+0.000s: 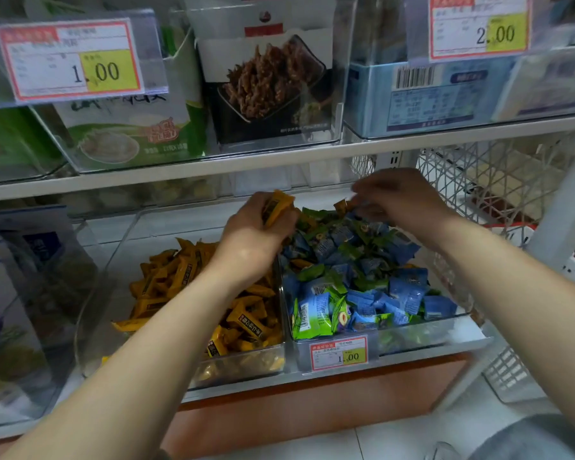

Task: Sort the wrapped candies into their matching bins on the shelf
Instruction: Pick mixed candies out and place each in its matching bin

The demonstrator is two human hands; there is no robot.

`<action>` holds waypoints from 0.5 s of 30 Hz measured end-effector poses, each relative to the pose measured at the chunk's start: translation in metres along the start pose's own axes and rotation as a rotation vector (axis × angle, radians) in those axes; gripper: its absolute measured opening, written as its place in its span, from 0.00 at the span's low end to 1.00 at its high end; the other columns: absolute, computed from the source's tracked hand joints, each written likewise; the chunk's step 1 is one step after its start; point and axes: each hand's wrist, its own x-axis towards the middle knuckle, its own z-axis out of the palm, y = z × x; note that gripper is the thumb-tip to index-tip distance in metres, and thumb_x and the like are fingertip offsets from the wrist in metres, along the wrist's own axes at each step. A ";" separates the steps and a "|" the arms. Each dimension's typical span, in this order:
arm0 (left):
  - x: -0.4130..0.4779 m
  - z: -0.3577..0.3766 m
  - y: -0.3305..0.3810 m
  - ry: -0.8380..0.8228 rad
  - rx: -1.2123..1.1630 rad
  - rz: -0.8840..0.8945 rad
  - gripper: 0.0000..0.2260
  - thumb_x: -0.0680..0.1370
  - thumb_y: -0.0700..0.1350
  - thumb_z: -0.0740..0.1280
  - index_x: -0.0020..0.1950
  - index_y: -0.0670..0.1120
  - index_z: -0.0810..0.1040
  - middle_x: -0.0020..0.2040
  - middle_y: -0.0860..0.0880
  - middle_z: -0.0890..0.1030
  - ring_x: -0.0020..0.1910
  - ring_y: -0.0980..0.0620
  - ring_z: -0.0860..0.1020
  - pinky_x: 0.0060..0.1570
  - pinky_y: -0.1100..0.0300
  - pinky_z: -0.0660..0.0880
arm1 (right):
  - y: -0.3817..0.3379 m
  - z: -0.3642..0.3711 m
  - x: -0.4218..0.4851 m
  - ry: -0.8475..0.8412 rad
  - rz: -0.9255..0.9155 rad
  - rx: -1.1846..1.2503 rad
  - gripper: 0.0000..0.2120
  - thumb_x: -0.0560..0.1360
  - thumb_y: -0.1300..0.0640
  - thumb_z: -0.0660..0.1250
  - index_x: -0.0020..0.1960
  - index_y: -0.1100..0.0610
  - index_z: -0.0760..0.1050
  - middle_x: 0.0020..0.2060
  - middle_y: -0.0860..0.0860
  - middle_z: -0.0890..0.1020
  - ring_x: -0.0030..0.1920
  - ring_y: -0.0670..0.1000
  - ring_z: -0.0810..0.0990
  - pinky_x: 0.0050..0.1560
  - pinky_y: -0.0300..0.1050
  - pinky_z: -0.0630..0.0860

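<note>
While both forearms reach over the lower level of the white shelf (180, 174), I am looking down on two clear bins side by side. The left bin (246, 365) holds a heap of yellow candies (180, 280); the right bin (412, 336) is piled with blue and green candies (362, 280), with a few yellow wrappers mixed in near its back. A white mesh basket (478, 187) stands just beside the right bin.

The left hand (253, 234) hangs over the wall between the bins, fingers curled round a small bunch of yellow-wrapped candies (276, 205). The right hand (402, 197) is over the back of the right bin, fingertips down at an orange-yellow wrapper (341, 205); motion blur keeps me from telling whether it grasps it. A red-bordered price tag (339, 353) sits on the right bin's front.
</note>
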 end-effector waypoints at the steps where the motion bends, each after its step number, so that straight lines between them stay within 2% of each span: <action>1: 0.002 -0.006 -0.007 0.009 0.051 -0.020 0.03 0.78 0.54 0.67 0.50 0.57 0.76 0.42 0.54 0.82 0.38 0.57 0.80 0.37 0.61 0.73 | 0.010 -0.010 0.003 0.061 -0.022 -0.202 0.04 0.77 0.57 0.69 0.47 0.54 0.83 0.39 0.51 0.87 0.40 0.47 0.86 0.48 0.48 0.82; 3: 0.005 -0.016 -0.019 0.015 0.081 -0.060 0.02 0.79 0.53 0.67 0.49 0.57 0.76 0.43 0.54 0.83 0.39 0.56 0.80 0.40 0.59 0.75 | 0.028 -0.021 0.007 0.040 -0.056 -0.587 0.05 0.77 0.55 0.69 0.44 0.54 0.82 0.40 0.50 0.85 0.40 0.42 0.83 0.44 0.43 0.77; 5: 0.004 -0.022 -0.027 0.016 0.077 -0.085 0.02 0.79 0.53 0.66 0.49 0.57 0.77 0.41 0.55 0.84 0.39 0.60 0.81 0.38 0.65 0.74 | 0.040 -0.017 0.009 -0.095 -0.068 -0.781 0.07 0.76 0.52 0.70 0.49 0.55 0.82 0.47 0.51 0.84 0.47 0.48 0.81 0.49 0.45 0.76; 7: 0.004 -0.024 -0.031 0.014 0.085 -0.080 0.02 0.79 0.52 0.66 0.50 0.56 0.77 0.40 0.56 0.84 0.38 0.64 0.80 0.32 0.74 0.70 | 0.045 -0.006 0.012 -0.198 -0.059 -0.840 0.15 0.74 0.49 0.72 0.57 0.55 0.80 0.54 0.51 0.82 0.54 0.52 0.80 0.55 0.45 0.74; 10: 0.002 -0.023 -0.030 -0.017 0.089 -0.072 0.03 0.79 0.53 0.67 0.50 0.56 0.77 0.41 0.54 0.84 0.38 0.61 0.80 0.31 0.73 0.71 | 0.049 0.006 0.018 -0.258 -0.022 -0.929 0.25 0.74 0.47 0.72 0.69 0.51 0.74 0.65 0.53 0.77 0.62 0.55 0.76 0.59 0.45 0.71; 12: -0.001 -0.020 -0.028 -0.039 0.085 -0.058 0.03 0.79 0.53 0.67 0.50 0.56 0.77 0.41 0.53 0.83 0.37 0.58 0.80 0.31 0.71 0.71 | 0.051 0.006 0.020 -0.300 0.009 -0.917 0.26 0.75 0.48 0.72 0.71 0.49 0.72 0.69 0.53 0.74 0.66 0.56 0.74 0.62 0.45 0.69; 15: -0.003 -0.018 -0.026 -0.045 0.076 -0.033 0.03 0.78 0.53 0.68 0.50 0.55 0.77 0.39 0.54 0.81 0.36 0.59 0.79 0.31 0.73 0.70 | 0.048 0.003 0.017 -0.368 0.054 -0.814 0.24 0.75 0.51 0.73 0.69 0.47 0.74 0.68 0.50 0.75 0.65 0.53 0.74 0.63 0.43 0.69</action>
